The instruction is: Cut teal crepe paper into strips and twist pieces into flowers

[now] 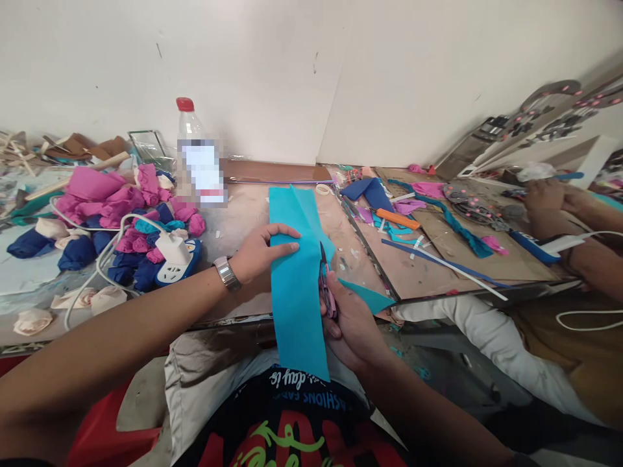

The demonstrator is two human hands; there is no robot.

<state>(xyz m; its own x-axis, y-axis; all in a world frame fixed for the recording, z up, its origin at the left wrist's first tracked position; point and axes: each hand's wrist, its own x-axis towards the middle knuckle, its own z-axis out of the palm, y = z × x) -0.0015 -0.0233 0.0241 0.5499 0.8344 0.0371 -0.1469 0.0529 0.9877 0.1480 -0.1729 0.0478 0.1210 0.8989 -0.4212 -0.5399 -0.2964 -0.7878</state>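
Note:
A long strip of turquoise material (299, 285) hangs over the table's front edge, its far end lying on the tabletop. My left hand (267, 250) pinches its left edge between thumb and fingers. On the right side of the strip, my right hand (348, 318) grips pink-handled scissors (327, 292), their dark blades pointing away from me along the material. Beyond the blades a flap of the same material spreads to the right. Another turquoise piece (367, 296) with a pointed end lies beside my right hand.
Pink and blue fabric rosettes (104, 201) are heaped at the left, near a power strip (179, 263) with a white cable. Behind stands a red-capped bottle (185, 105). An orange cutter (398, 218) and scraps lie to the right. A person's hands (548, 198) are at far right.

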